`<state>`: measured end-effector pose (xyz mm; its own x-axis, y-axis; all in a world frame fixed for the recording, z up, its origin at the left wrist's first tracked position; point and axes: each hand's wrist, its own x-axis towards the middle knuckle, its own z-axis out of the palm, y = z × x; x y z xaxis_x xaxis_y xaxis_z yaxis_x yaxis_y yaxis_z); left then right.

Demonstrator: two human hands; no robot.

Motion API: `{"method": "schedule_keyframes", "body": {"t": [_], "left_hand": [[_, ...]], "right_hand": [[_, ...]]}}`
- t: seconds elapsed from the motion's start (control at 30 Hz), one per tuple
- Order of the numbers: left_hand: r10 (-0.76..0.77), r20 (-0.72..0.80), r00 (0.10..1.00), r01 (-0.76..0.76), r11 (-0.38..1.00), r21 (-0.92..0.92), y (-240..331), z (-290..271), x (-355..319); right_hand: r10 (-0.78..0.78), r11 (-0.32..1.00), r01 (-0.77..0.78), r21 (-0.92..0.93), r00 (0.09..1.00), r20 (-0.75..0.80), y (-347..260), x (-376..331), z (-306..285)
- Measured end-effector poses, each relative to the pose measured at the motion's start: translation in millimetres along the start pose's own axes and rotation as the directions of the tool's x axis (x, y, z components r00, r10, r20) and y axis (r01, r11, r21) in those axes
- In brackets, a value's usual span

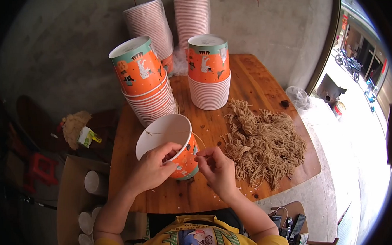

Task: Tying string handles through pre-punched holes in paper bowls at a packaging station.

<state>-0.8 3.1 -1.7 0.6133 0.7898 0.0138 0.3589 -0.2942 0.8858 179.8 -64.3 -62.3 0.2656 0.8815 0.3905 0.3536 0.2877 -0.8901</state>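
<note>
A paper bucket (188, 162), orange with a green band and a white inside, is tilted on the wooden table in front of me with its mouth toward me. My left hand (155, 168) grips its near rim, fingers inside the opening and thumb outside. Across the mouth runs a thin tan cord (197, 136), which passes over the right side of the rim. Just right of the bucket, my right hand (216, 168) is closed in a pinch near the cord. Its fingertips appear to hold the cord's end, though they partly hide it. A heap of tan cords (265, 147) lies to the right.
Two stacks of orange paper buckets (141, 72) stand upside down behind the bucket. Plastic-wrapped stacks (192, 19) rise by the wall. Lower left, a cardboard box (70, 196) holds white cups. A red stool (43, 169) stands left; a chair (295, 210) carrying a remote is lower right.
</note>
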Motion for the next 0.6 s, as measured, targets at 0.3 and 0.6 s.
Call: {"method": "schedule_keyframes", "body": {"t": [0.3,0.6], "left_hand": [[0.019,-0.014,1.0,-0.018,1.0,0.02,-1,2,-1],[0.007,0.0,1.0,-0.007,1.0,0.018,1,2,-3]], "right_hand": [[-0.117,0.991,0.114,-0.074,0.992,-0.047,8,3,19],[-0.19,0.973,0.178,-0.147,0.979,-0.072,7,6,21]]}}
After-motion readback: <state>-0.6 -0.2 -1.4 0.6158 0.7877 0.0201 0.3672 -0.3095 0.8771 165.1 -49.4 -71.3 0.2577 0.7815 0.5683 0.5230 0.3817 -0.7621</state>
